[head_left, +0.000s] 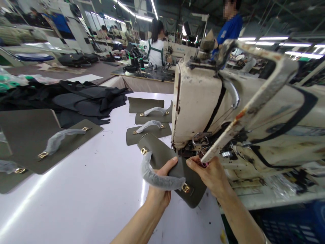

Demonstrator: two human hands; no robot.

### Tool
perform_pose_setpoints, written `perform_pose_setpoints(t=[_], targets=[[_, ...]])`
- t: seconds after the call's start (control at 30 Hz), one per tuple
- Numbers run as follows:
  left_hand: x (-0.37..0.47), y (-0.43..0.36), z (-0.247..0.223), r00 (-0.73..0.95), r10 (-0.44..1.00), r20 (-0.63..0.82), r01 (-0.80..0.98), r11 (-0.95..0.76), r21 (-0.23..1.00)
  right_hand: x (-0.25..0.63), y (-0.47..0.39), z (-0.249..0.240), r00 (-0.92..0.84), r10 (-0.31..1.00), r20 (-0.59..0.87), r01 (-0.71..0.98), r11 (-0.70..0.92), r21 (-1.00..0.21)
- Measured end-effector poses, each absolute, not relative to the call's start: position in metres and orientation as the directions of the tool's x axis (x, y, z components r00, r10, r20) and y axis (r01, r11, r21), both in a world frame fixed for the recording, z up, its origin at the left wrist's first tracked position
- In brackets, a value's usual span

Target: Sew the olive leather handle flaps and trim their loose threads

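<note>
An olive-grey bag panel (162, 150) lies tilted below the head of a sewing machine (198, 98). Its carry handle (162, 179) is wrapped in clear plastic and fixed by gold metal fittings. My left hand (162, 181) grips the panel, passing under the handle, with the thumb on top close to the machine's needle area. At the panel's right edge, my right hand (209, 171) pinches it by the machine foot. The fingertips of the right hand are partly hidden behind the machine's pale metal bar (243, 118).
Similar panels with wrapped handles lie behind (148, 130) and at left (68, 145) on the white table (101, 200). Black cut pieces (83, 100) are heaped at the back left. A blue crate (291, 227) stands low at right. Other people sit and stand beyond.
</note>
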State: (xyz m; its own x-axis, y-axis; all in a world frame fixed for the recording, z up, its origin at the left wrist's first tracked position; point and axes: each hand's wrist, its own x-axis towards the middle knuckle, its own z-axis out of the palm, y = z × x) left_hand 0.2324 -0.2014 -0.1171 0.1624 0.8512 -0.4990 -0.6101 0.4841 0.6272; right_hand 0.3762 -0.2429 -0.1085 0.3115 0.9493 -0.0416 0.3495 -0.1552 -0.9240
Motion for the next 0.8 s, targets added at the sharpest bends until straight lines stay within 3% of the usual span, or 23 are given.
perform_pose_setpoints(t=[0.47, 0.8], targets=[[0.228, -0.189, -0.112, 0.175, 0.882, -0.438, -0.629, 0.442, 0.639, 0.368, -0.246, -0.115, 0.387, 0.922, -0.016, 0.373, -0.173, -0.912], [0.22, -0.167, -0.11, 0.306, 0.86, -0.409, -0.542, 0.51, 0.668, 0.356, -0.25, -0.105, 0.415, 0.91, -0.014, 0.308, -0.155, -0.939]])
